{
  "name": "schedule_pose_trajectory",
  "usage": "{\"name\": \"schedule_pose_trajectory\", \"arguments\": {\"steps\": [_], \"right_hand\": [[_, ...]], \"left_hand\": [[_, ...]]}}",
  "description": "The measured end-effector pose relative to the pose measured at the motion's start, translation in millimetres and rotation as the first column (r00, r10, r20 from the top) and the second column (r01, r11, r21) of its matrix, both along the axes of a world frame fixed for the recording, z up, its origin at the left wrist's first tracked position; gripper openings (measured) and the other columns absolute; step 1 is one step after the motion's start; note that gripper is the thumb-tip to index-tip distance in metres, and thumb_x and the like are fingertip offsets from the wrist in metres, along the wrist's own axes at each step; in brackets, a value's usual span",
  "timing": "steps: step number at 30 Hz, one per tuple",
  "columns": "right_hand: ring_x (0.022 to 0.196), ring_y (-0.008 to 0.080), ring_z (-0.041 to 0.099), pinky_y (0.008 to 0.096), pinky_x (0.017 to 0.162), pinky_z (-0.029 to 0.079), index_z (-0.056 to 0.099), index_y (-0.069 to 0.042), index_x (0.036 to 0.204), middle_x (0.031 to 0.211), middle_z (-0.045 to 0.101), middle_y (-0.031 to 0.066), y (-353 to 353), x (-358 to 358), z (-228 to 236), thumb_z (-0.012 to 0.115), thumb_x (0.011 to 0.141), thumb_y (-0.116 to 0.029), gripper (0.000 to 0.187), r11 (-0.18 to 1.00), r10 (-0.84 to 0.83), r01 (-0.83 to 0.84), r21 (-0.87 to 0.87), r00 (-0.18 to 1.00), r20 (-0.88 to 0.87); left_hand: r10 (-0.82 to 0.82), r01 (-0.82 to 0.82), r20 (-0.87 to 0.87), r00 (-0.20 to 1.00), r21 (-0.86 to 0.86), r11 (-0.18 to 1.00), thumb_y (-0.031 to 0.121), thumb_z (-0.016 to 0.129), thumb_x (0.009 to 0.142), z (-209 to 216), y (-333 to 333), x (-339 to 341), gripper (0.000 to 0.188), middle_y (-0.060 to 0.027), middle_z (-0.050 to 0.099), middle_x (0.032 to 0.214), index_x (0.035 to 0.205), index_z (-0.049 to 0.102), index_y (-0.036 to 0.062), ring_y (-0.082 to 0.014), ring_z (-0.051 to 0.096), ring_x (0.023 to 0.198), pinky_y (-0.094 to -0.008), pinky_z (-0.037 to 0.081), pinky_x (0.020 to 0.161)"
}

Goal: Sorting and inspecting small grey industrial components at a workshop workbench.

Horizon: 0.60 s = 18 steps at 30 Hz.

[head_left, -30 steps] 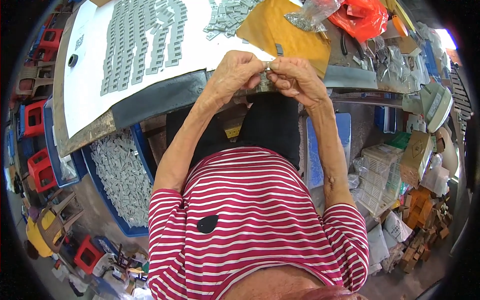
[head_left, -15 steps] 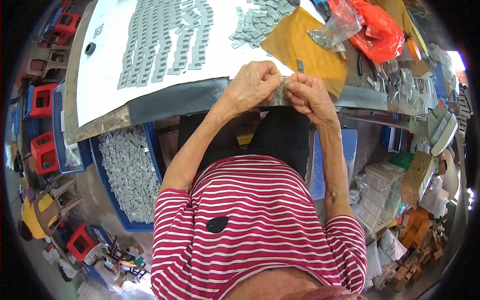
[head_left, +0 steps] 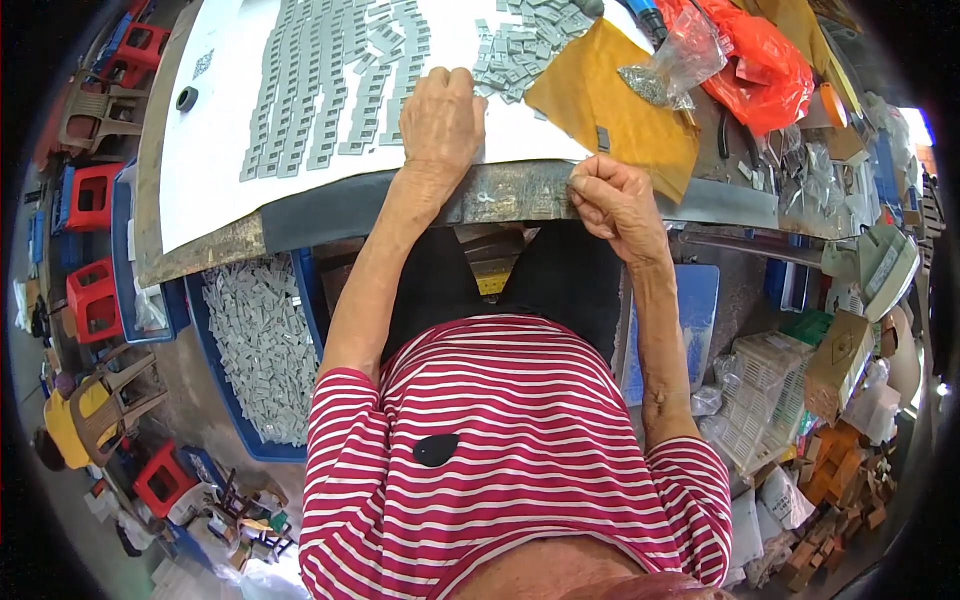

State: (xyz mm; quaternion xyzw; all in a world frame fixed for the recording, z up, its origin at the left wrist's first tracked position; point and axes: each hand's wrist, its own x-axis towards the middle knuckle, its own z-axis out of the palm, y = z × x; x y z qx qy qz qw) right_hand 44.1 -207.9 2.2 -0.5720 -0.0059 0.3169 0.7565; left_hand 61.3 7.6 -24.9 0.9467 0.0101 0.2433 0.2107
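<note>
Now the two hands stand parted: the right hand [head_left: 615, 200], its grip pinched closed, contents impossible to tell, is at the surface's [head_left: 525, 195] near edge; the left hand [head_left: 440, 125], its grip hidden, lies between rows of flat grey rectangular pieces [head_left: 328, 130] and a loose grey pile [head_left: 515, 52]. Joint handling seems finished.

No lettering can be read. At the right of the frame, a box [head_left: 836, 372] bears a small, unclear mark; at lower right, a white bag [head_left: 786, 492] shows faint, illegible print.
</note>
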Motion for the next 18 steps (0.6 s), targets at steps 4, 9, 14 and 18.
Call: {"name": "schedule_pose_trajectory", "arguments": {"steps": [4, 9, 14, 18], "right_hand": [[0.047, 0.0030, 0.039, 0.0149, 0.036, 0.028, 0.055, 0.001, 0.082, 0.064, 0.050, 0.0011, -1.8, 1.0, -1.1, 0.058, 0.082, -0.007, 0.009, 1.000, 0.004, -0.004, 0.010, 1.000, 0.000], [0.047, 0.0029, 0.040, 0.0150, 0.035, 0.028, 0.055, 0.001, 0.081, 0.064, 0.050, 0.0012, 0.0, 1.5, -0.5, 0.058, 0.082, -0.006, 0.008, 1.000, 0.011, -0.011, 0.014, 1.000, 0.018], [0.048, 0.0034, 0.041, 0.0155, 0.037, 0.030, 0.055, 0.001, 0.082, 0.065, 0.051, 0.0012, 3.0, 0.8, 2.3, 0.057, 0.083, -0.007, 0.008, 0.999, -0.014, 0.012, 0.036, 0.999, 0.052], [0.051, 0.0047, 0.043, 0.0162, 0.043, 0.034, 0.055, 0.001, 0.084, 0.066, 0.052, 0.0018, 13.0, 6.6, 5.5, 0.056, 0.085, -0.010, 0.011, 0.989, -0.093, 0.079, 0.125, 0.990, 0.105]], "left_hand": [[-0.051, 0.044, -0.060, 0.997, -0.116, 0.992, 0.012, 0.059, 0.073, 0.8, 3.6, -3.6, 0.014, -0.0136, 0.054, 0.076, 0.079, 0.054, 0.0000, -0.0283, 0.055, 0.071, -0.0369, 0.044, 0.066], [-0.126, 0.114, -0.042, 0.991, -0.213, 0.970, 0.004, 0.059, 0.071, 1.2, 7.6, -6.8, 0.011, -0.0139, 0.056, 0.069, 0.078, 0.053, -0.0019, -0.0244, 0.056, 0.060, -0.0335, 0.045, 0.058], [-0.171, 0.147, -0.044, 0.984, -0.330, 0.932, 0.002, 0.058, 0.073, 13.7, 1.5, -19.9, 0.009, -0.0136, 0.060, 0.071, 0.078, 0.052, -0.0026, -0.0218, 0.061, 0.061, -0.0296, 0.047, 0.056], [-0.259, 0.249, 0.044, 0.965, -0.468, 0.848, -0.002, 0.058, 0.074, 18.1, -9.4, -36.9, 0.010, -0.0100, 0.061, 0.073, 0.083, 0.055, -0.0018, -0.0161, 0.062, 0.066, -0.0265, 0.048, 0.061]]}}
